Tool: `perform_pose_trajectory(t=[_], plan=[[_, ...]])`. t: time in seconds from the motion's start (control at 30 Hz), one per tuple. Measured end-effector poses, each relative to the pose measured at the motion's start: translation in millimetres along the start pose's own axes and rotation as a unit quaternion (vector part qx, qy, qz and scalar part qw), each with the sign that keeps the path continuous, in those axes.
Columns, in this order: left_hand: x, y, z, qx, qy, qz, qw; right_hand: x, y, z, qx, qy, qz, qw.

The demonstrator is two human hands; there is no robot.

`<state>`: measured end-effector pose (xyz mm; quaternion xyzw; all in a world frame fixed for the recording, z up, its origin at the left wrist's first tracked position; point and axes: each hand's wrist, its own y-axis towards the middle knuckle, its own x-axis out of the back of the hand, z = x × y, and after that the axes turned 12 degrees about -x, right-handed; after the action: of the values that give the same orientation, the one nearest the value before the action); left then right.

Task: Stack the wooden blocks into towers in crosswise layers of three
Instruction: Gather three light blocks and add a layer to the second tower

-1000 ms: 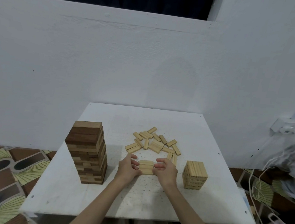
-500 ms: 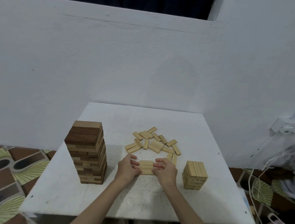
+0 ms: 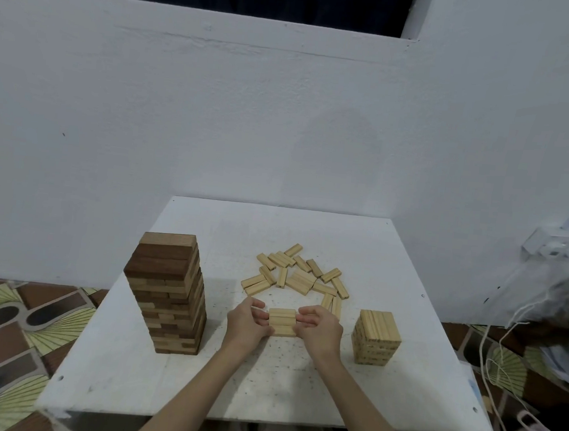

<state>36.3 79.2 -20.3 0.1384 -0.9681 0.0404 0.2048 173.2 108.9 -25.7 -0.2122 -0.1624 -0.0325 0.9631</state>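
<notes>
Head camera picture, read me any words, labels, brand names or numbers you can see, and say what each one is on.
None: no readable text anywhere.
Short pale wooden block tower: faint dark specks on its side, too small to read.
Tall dark brown wooden block tower, loose pale wooden blocks, white square table: no marks.

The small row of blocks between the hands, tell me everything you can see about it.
The row of three blocks is pale wood, laid flat side by side with long sides touching, forming a rough square on the white table. The left hand and right hand touch its opposite ends. Whether another layer lies underneath is unclear.
</notes>
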Motion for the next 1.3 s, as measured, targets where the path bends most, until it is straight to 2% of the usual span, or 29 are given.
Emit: perform_pose_trajectory(t=[0.43,0.73,1.3], plan=[[-2.5,-2.5,0.0,0.01,-0.016,-0.029,0.999,0.2,0.4,-2.3,-0.009,0.02,-0.002,1.0],[-0.8,-2.9,1.0,0.019,-0.02,-0.021,0.999,2.6,2.1,-2.0,-0.022,0.026,0.011,0.999],[-3.9,-0.2,-1.9,0.028,-0.024,-0.032,0.999,-0.5,0.8,-2.0,0.002,0.005,-0.006,1.0]])
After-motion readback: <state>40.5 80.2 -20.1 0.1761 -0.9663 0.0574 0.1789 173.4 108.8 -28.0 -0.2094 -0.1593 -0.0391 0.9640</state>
